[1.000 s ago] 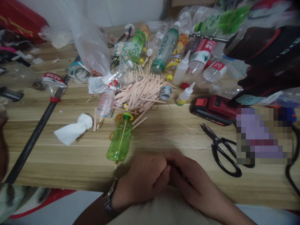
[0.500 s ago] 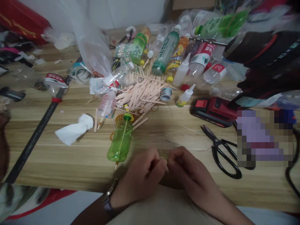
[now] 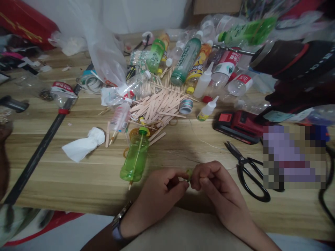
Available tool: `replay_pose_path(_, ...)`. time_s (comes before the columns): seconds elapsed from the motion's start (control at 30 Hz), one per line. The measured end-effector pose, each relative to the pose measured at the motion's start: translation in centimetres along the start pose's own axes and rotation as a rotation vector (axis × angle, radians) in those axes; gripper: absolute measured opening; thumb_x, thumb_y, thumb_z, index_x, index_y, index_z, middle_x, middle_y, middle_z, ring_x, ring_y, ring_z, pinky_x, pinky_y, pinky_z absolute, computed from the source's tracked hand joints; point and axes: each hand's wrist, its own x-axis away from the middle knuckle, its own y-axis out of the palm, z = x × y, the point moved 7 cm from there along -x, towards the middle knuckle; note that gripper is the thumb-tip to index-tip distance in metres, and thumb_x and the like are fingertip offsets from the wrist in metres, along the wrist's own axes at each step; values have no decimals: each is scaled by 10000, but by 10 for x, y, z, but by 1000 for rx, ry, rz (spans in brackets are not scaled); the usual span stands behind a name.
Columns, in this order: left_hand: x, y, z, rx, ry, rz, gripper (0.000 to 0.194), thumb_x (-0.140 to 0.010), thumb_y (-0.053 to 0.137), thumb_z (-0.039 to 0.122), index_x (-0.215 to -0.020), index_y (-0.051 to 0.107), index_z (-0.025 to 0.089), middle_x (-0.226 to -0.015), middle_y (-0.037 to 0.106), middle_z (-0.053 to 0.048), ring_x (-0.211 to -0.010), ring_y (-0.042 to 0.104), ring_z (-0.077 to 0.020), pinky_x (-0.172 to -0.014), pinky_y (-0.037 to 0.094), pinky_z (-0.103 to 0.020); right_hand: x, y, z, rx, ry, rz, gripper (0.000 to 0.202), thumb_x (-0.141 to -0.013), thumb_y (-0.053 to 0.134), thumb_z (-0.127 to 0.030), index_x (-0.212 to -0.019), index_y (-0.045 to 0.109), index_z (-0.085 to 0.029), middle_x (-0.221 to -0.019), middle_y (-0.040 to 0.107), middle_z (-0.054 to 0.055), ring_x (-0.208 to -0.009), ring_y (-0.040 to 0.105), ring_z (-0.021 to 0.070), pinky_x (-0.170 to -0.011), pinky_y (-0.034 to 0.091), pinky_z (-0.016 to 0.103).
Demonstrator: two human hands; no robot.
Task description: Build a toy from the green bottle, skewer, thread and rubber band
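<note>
My left hand (image 3: 162, 193), a watch on its wrist, is closed, with thumb and forefinger pinching a small yellow-green loop-like piece (image 3: 188, 173). Its exact kind is too small to tell. Close against it, my right hand (image 3: 221, 190) is curled with its fingertips pinched together; what they hold is hidden. A thin thread or wire (image 3: 205, 140) lies on the table beyond the hands. Left of my left hand lies a green plastic bottle (image 3: 134, 158) with a stick through it. Black-handled scissors (image 3: 242, 160) rest to the right of my right hand.
Wooden sticks (image 3: 159, 104) are heaped mid-table among several plastic bottles (image 3: 185, 61). A red-and-black power drill (image 3: 240, 125) stands at right, its bit pointing left. A crumpled tissue (image 3: 85, 143) and a dark bar (image 3: 39, 157) lie left. Another person's hand (image 3: 4, 153) shows at the left edge.
My hands have shifted slightly, the right one turning and lifting its knuckles. The small yellow-green piece now shows more plainly between the fingertips. The view has moved a little.
</note>
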Motion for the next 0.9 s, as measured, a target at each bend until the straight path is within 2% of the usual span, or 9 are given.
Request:
replay_pose_path(0.13, -1, -2, 2, -65, 29, 26, 192, -854, 588, 236, -881, 772, 191, -703, 687, -7, -663, 589, -166, -633, 418, -282, 1, 1, 0, 24, 8, -13, 168, -1012, 587, -392, -886, 593, -282, -743, 592, -45, -683, 544, 118, -639, 467, 201)
replay_pose_path(0.27, -1, -3, 4, -112, 77, 56, 182, -836, 604, 183, -879, 780, 177, -755, 736, -29, -711, 635, -178, -676, 442, -289, 3, 3, 2, 56, 21, -52, 168, -1021, 567, -391, -889, 589, -288, -755, 577, -47, -693, 551, 120, -653, 482, 206)
replay_pose_path(0.5, 1, -1, 7, -308, 165, 38, 176, -811, 610, 93, -864, 759, 171, -781, 727, -26, -745, 619, -177, -696, 419, -284, 5, 1, 4, 345, 18, -151, 183, -1042, 509, -368, -892, 574, -287, -761, 577, -41, -677, 544, 132, -600, 459, 204)
replay_pose_path(0.67, 1, 2, 7, -362, 218, 20, 65, -826, 661, 125, -822, 718, 157, -789, 664, -21, -783, 585, -182, -722, 420, -288, 5, 4, 5, 371, 39, -191, 188, -1036, 511, -365, -878, 576, -288, -769, 579, -43, -685, 554, 132, -617, 467, 201)
replay_pose_path(0.9, 2, -5, 12, -187, 261, 90, 79, -778, 666, 101, -815, 678, 169, -1064, 638, -56, -1030, 584, -215, -894, 432, -333, 11, -7, 14, 177, 185, -52, 227, -998, 582, -452, -843, 595, -287, -756, 573, -53, -690, 549, 116, -632, 463, 175)
